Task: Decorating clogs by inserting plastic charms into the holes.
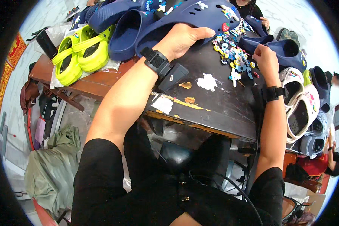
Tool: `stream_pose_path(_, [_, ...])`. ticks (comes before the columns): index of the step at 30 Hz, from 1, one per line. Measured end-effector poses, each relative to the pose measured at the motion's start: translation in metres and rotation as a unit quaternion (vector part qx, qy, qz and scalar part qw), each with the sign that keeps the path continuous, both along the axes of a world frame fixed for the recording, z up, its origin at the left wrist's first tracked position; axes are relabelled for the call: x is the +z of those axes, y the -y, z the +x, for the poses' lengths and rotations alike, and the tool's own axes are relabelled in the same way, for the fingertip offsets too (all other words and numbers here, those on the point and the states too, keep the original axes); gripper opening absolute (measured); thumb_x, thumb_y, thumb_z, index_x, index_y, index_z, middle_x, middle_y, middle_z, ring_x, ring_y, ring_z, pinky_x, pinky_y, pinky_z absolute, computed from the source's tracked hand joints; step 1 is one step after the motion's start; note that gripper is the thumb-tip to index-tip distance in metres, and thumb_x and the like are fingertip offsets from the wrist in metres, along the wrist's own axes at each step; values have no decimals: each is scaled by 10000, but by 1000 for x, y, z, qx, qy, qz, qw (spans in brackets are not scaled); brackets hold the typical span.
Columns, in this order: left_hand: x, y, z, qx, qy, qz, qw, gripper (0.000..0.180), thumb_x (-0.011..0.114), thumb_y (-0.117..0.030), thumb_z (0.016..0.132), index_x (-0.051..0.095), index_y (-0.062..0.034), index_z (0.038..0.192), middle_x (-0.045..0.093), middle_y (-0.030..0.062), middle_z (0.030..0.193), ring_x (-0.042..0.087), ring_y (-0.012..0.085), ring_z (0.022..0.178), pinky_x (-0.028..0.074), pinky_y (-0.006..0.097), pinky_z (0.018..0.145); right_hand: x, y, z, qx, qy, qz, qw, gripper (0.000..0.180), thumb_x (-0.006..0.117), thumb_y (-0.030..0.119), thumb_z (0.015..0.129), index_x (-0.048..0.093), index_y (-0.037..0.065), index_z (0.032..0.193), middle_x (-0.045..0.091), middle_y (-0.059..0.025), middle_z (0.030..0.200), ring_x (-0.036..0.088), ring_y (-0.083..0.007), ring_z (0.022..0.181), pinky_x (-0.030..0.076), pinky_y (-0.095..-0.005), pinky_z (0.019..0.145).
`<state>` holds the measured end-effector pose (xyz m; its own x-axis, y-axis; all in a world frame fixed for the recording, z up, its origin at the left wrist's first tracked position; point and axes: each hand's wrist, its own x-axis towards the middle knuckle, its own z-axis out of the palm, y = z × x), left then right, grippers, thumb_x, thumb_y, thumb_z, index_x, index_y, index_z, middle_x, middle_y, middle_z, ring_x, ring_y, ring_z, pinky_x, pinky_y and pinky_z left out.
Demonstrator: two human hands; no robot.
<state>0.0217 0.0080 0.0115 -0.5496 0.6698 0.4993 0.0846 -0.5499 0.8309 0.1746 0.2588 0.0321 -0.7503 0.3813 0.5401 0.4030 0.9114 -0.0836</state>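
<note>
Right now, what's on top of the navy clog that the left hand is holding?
On the navy clog sit a red strawberry charm, a small white charm and a multicolored charm. Whatever lies beneath the left hand is covered, so I can't tell.

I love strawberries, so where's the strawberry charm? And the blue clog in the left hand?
Strawberry charm (225,26): head view, on its red middle.
Blue clog (203,18): head view, on its side, just above the left hand (180,39).
</note>
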Motion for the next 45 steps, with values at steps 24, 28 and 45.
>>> stream_pose_path(24, [4,3,3,-11,3,-20,1000,453,758,-100,776,587,10,1181,634,74,1124,593,186,991,492,322,898,-5,-10,-2,32,-15,-16,999,78,669,47,742,651,52,818,676,-154,802,669,-347,807,514,-428,693])
stream_pose_path(28, [4,3,5,-7,-1,-10,1000,454,753,-88,779,584,8,1189,629,73,1142,588,185,1011,486,318,914,-5,-7,-3,30,-17,-14,999,72,673,48,739,649,48,807,676,-152,792,669,-348,796,516,-425,692])
stream_pose_path(45, [3,2,6,-18,-20,-18,999,550,764,-67,761,534,-5,1258,586,75,1217,546,187,1100,460,323,972,-40,-23,-20,-17,177,103,979,180,524,64,836,682,2,896,669,-250,890,656,-405,893,518,-486,779])
